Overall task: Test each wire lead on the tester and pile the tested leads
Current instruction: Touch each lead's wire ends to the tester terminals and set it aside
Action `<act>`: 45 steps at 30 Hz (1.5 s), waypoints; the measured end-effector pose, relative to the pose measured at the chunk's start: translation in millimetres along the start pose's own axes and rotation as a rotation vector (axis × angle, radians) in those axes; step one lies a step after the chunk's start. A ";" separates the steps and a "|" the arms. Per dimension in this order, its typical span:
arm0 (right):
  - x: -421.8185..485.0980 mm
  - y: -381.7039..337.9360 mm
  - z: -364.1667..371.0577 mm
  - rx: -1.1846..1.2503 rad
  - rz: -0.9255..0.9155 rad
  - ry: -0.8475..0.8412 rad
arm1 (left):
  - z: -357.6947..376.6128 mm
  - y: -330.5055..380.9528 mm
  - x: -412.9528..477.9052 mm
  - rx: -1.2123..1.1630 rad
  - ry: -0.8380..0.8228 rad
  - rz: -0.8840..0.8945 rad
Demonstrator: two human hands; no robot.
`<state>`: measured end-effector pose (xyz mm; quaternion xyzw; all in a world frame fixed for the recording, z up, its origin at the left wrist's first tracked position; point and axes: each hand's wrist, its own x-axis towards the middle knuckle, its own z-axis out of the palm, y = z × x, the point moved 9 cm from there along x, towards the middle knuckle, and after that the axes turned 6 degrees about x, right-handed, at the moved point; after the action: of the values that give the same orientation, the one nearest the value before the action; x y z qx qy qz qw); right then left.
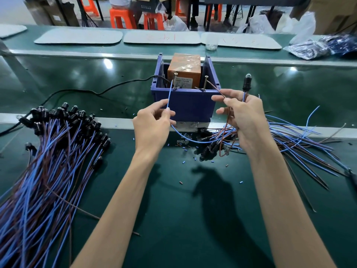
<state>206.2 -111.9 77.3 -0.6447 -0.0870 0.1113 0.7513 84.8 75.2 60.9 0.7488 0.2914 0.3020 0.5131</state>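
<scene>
The tester (185,102) is a blue box holding an orange unit (184,71), with two upright metal screws at its front rim. My left hand (152,124) pinches the blue wire (169,95) of one lead, its tip up against the left screw (175,81). My right hand (245,117) pinches the same lead's brown wire (216,88), which reaches toward the right screw (205,83); whether it touches I cannot tell. The same hand also holds the lead's black lamp holder (247,84) upright. The clear bulb on top does not look lit.
A big pile of leads (44,161) with black lamp holders lies on the green table at the left. A looser heap of leads (289,140) spreads under and right of my right hand. A black cable (92,91) runs from the tester leftward. Insulation bits dot the table.
</scene>
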 end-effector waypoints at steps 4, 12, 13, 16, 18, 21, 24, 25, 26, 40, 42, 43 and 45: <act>-0.7 1.1 0.5 0.008 0.007 -0.008 | 1.2 0.1 -0.9 -0.015 -0.015 -0.009; -3.0 2.6 3.6 0.044 0.033 -0.021 | 1.8 -0.7 -1.3 -0.069 -0.038 -0.046; -3.0 2.9 3.6 0.043 0.035 -0.021 | 1.8 -0.5 -1.6 -0.075 -0.038 -0.049; -2.8 3.7 3.6 0.039 0.041 -0.020 | 0.1 0.9 -1.4 -0.087 -0.027 -0.053; -2.3 4.3 3.0 0.035 0.044 -0.016 | -0.8 1.4 -1.0 -0.087 -0.026 -0.055; -2.1 5.4 3.3 0.023 0.049 -0.013 | -1.3 1.4 -0.5 -0.087 -0.028 -0.058; -2.2 5.6 3.8 0.023 0.051 -0.014 | -0.5 1.0 -0.6 -0.086 -0.031 -0.061; -2.2 5.4 3.9 0.027 0.051 -0.014 | -0.2 0.8 -0.3 -0.085 -0.030 -0.062; -2.3 5.3 3.9 0.032 0.051 -0.015 | -0.3 0.6 -0.1 -0.083 -0.030 -0.063; -2.5 6.4 3.6 0.063 0.066 -0.013 | -2.1 3.3 -0.5 -0.037 -0.026 -0.047; -2.1 6.8 3.8 0.068 0.069 -0.014 | -2.4 3.5 -0.7 -0.029 -0.027 -0.048; -2.0 7.0 3.9 0.075 0.072 -0.015 | -2.5 3.8 -1.0 -0.025 -0.028 -0.048; -1.5 7.3 4.4 0.090 0.077 -0.017 | -2.7 4.9 -0.9 -0.023 -0.031 -0.048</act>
<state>203.1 -107.1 70.7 -0.6120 -0.0634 0.1497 0.7740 82.8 74.6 66.1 0.7401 0.2978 0.2815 0.5332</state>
